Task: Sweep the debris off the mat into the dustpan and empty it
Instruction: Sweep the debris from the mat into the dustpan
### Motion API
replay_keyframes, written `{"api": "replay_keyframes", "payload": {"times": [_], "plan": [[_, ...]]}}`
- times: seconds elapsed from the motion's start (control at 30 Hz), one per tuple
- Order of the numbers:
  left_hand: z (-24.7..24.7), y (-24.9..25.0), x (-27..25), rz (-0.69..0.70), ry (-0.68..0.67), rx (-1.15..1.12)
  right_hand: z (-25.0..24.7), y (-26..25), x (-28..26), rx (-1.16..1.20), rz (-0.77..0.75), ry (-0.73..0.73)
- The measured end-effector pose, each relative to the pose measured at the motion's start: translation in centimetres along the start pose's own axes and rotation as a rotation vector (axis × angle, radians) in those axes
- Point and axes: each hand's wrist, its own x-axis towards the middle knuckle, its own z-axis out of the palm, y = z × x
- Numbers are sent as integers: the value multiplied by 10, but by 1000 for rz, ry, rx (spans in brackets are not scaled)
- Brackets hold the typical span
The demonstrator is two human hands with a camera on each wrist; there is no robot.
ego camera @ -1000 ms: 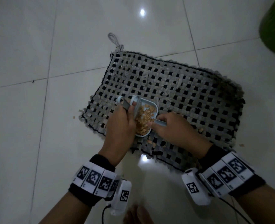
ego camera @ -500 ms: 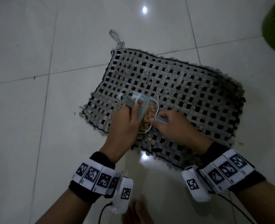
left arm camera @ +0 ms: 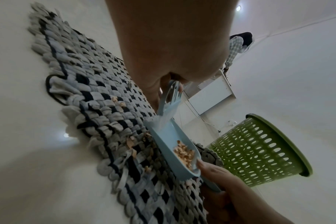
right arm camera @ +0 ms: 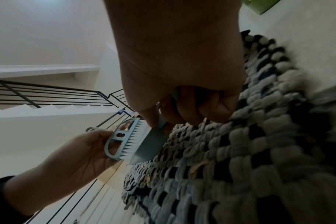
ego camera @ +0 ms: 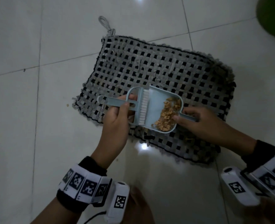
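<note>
Tan debris (ego camera: 166,114) is heaped at the handle end of the pale blue dustpan (ego camera: 156,104), held over the near edge of the woven grey-and-black mat (ego camera: 157,70). The right hand (ego camera: 198,122) curls around the dustpan's handle; the left hand (ego camera: 115,120) grips the small brush (ego camera: 133,105), bristles at the pan's open lip. A green perforated bin (left arm camera: 259,150) stands just beyond the mat on the white tiled floor (ego camera: 28,110).

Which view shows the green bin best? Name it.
Left wrist: the green bin shows whole, perforated wall and rim, beyond the mat. Head view catches only a blurred edge at the top right corner; right wrist only a sliver.
</note>
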Motion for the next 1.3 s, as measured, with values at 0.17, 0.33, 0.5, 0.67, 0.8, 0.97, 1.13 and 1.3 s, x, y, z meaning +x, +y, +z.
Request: {"api": "replay_keyframes", "payload": {"times": [0.17,0.33,0.5,0.67,0.8,0.97,1.13,1.3], "plan": [[-1,-7,-15,160,132,232,-18,17,-32,-48,-27,-1],[8,-27,-22,191,85,531,-25,38,-55,-168,2,-21],[28,-34,-28,160,-10,577,-26,43,-59,-183,44,-5],[48,-34,-32,171,-103,613,-24,46,-53,-172,50,0],[42,-25,-24,216,-50,555,-24,48,-50,-141,49,-20],[18,-26,10,243,88,619,-25,53,-47,-72,54,-41],[40,-34,4,228,-40,605,-21,57,-46,-81,42,-11],[58,-31,-18,207,-151,555,-20,55,-45,-113,34,-22]]}}
